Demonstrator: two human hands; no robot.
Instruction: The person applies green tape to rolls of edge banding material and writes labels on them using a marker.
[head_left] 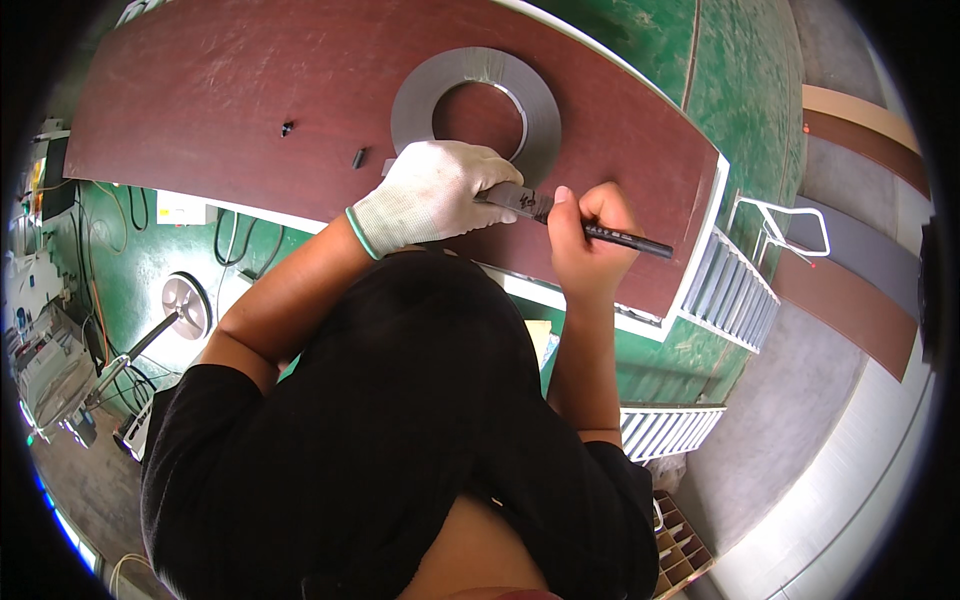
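Head view: your gloved left hand fingers pinch metal strip just below grey ring on bench; bare right hand fingers grip black pen. Keep strip pinned flat, pen strokes short.

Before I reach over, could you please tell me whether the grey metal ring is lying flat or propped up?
Lying flat: the metal ring rests on the brown board, which shows through its hole.

Bright even daylight, soft shadows, sharp focus, fisheye-bent dark rim
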